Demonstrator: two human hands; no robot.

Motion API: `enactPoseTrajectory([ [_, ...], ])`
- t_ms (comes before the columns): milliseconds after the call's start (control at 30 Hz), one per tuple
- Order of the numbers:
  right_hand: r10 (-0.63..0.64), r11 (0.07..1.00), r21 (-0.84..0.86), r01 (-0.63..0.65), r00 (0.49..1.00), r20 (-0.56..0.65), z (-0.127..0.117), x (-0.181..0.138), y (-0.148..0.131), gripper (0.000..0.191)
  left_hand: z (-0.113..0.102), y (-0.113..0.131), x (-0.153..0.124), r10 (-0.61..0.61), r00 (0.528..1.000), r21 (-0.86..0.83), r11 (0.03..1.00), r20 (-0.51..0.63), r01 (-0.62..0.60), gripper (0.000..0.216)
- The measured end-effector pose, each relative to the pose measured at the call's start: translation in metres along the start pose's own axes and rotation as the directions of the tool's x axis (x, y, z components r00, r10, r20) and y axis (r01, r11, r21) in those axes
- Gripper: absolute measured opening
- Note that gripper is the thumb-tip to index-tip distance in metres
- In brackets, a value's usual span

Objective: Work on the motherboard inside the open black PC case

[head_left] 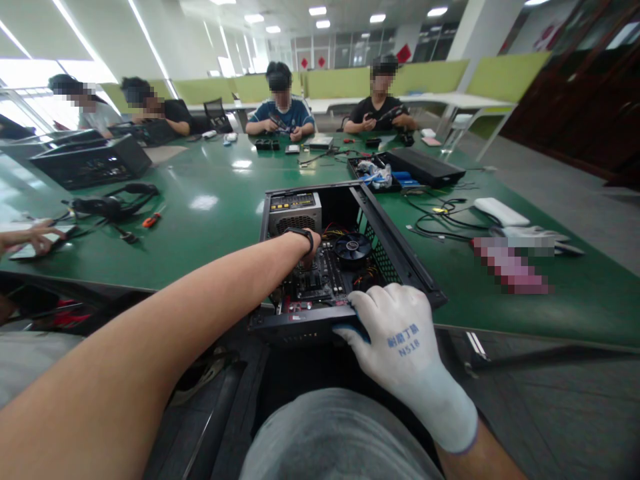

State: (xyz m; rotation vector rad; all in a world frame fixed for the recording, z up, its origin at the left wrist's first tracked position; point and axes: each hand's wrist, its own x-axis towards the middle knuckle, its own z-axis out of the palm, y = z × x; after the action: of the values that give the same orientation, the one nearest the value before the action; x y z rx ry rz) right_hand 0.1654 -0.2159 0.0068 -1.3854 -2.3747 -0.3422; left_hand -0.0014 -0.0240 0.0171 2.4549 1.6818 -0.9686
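Note:
A black computer case [400, 257] lies open-side up at the table's near edge. Inside it are a power supply [295, 212], a motherboard [320, 277] and a round cooling fan [353, 247]. My left hand [313, 245], bare and with a dark band at the wrist, reaches down over the motherboard beside the power supply. Its fingers are hidden, so what they touch cannot be made out. My right hand [395, 333], in a white glove, grips the near rim of the case, its thumb on the outer side and its fingers over the edge.
Cables [440, 217], a white box-like item [501, 212] and a glove [535, 233] lie on the green table [210, 230] to the right. Behind the case stands a black tray [395, 180] of tools. Left are a headset [117, 202] and an orange-handled tool [151, 220]. Several people sit around.

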Motion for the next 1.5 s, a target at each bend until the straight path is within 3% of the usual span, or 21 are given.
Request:
enactPoseTrajectory([
  [800,-0.005,1.000,-0.018,0.005,1.000,0.005,0.0019,-0.0005,0.0006,0.034,-0.0031,0.0018,-0.0039,-0.017,1.000,-0.055,0.998,0.001,0.017,0.062],
  [1000,-0.003,1.000,-0.020,0.003,1.000,-0.002,0.0023,-0.0002,0.0003,0.034,-0.0012,0.0009,-0.0001,0.001,1.000,0.007,1.000,0.015,-0.001,0.065],
  [1200,0.000,1.000,-0.010,0.000,1.000,0.024,0.0011,0.0003,0.0001,0.033,0.0033,-0.0020,0.0055,-0.007,1.000,-0.089,0.996,0.006,0.008,0.067],
  [1500,0.002,1.000,-0.016,-0.001,1.000,0.028,0.0024,-0.0025,0.0005,0.035,0.0012,0.0014,0.0036,0.010,0.999,-0.020,1.000,0.039,-0.009,0.066],
])
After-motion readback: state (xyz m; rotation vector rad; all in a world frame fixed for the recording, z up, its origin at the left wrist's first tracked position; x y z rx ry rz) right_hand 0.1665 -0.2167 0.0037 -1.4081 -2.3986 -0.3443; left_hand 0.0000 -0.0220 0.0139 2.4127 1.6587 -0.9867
